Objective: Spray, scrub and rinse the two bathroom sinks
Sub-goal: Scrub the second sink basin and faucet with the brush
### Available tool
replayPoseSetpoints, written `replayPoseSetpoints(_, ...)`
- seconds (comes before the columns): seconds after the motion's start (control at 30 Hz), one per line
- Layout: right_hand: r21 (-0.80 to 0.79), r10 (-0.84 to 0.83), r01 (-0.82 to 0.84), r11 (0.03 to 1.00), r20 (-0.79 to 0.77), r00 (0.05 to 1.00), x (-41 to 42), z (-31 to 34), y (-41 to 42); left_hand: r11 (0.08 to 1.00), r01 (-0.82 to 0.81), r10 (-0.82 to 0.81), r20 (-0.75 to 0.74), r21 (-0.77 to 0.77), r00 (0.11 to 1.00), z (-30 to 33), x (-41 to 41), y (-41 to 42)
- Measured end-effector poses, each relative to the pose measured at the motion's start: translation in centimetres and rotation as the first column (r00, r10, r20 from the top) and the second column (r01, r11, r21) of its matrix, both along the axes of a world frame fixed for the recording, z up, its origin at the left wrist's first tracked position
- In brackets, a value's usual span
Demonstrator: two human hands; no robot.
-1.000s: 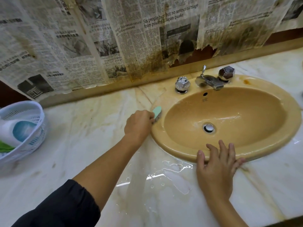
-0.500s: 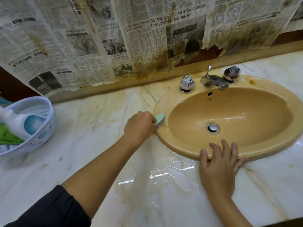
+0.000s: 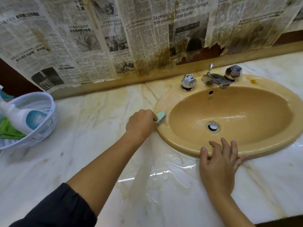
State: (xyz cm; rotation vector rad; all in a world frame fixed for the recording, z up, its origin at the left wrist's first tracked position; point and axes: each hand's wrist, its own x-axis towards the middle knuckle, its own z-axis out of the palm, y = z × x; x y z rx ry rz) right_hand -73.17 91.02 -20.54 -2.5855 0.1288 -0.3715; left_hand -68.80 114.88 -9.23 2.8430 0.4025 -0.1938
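1. Sink (image 3: 232,112): an oval, tan basin is set into the marble counter (image 3: 98,145) on the right of the view; a metal drain (image 3: 212,126) lies at its bottom, and a wet sheen is seen across the bowl.
2. Left hand (image 3: 141,124): the fingers are curled into a closed fist around the handle of a brush (image 3: 160,117), whose pale green head is laid against the sink's left rim with the bristles facing down. The forearm is stretched diagonally from the lower left, bare below a dark sleeve (image 3: 54,208) pushed up near the elbow.
3. Right hand (image 3: 219,166): the palm is laid flat on the counter at the sink's near edge, with the straight fingers spread apart and their tips resting on the rim; the thumb is extended to the right along the rim's outer edge. Nothing is held.
4. Tap (image 3: 215,80): a metal spout is mounted at the back of the rim between two faceted knobs, one silver (image 3: 188,81) and one darker (image 3: 233,72).
5. Water (image 3: 168,174): a shallow puddle is spread on the counter between the two forearms, just in front of the sink.
6. Basket (image 3: 41,128): a white perforated basket stands well to the left, holding a white bottle (image 3: 21,119) with a blue label and a green cloth (image 3: 8,131).
7. Newspaper (image 3: 131,35): stained, torn sheets are hung along the wall behind the counter.
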Motion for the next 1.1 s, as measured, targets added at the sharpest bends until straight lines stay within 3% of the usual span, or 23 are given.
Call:
replayPoseSetpoints(0.13,-0.004,-0.005,0.005,1.000,0.006,1.000,0.1,-0.1,0.0,0.995,0.070,-0.076,-0.090,-0.076,0.993,0.4,-0.4,0.8)
replayPoseSetpoints(0.27,0.001,-0.008,0.008,1.000,0.014,1.000,0.0,0.1,0.1,0.998,-0.014,0.012,-0.037,-0.061,0.999,0.4,-0.9,1.7)
replayPoseSetpoints(0.37,0.002,-0.009,0.009,1.000,0.002,1.000,0.1,0.1,0.1,0.987,0.069,-0.089,-0.135,-0.147,0.987,0.3,-1.1,0.1)
replayPoseSetpoints(0.53,-0.002,0.001,-0.001,1.000,0.001,1.000,-0.1,0.3,0.1,0.998,-0.007,0.006,-0.004,-0.067,1.000,-0.1,-1.3,-1.0)
replayPoseSetpoints(0.67,-0.001,0.006,-0.006,1.000,-0.001,1.000,-0.1,0.3,0.0,0.999,0.034,-0.035,-0.042,-0.034,0.999,-0.6,-4.2,-3.3)
replayPoseSetpoints(0.83,-0.002,0.007,-0.007,1.000,0.002,1.000,-0.1,0.4,0.0,0.992,-0.079,0.081,0.014,-0.101,0.997,-0.3,-3.8,-2.6)
replayPoseSetpoints(0.97,-0.004,0.000,0.000,1.000,0.007,1.000,-0.1,0.4,0.1,0.997,-0.005,0.003,-0.033,-0.072,0.999,-0.2,-5.7,-4.4)
replayPoseSetpoints(1.1,-0.017,0.005,-0.005,1.000,0.000,1.000,-0.2,0.4,0.0,0.991,-0.037,0.038,0.003,-0.125,0.999,0.4,-3.5,-4.7)
